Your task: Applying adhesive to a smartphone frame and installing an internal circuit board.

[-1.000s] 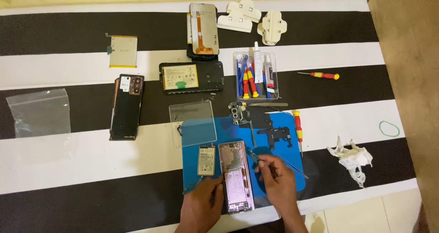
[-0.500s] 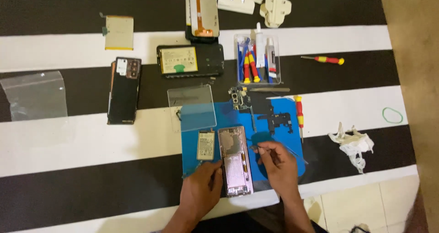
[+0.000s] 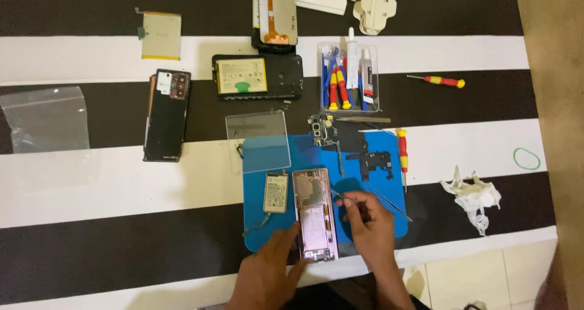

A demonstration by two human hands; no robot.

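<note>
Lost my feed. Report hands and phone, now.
Left hand steadies opened phone on blue mat. Right hand holds tweezers at its edge. Nothing blocking.

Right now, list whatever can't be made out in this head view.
- Tool tip in the right hand: too small to tell whether it touches the opened phone.
- Phone's lower left edge: covered by the left hand.
- Screen assembly and white plastic pieces: cut off by the top edge.
- Parts on the blue mat: too small to identify.
</note>
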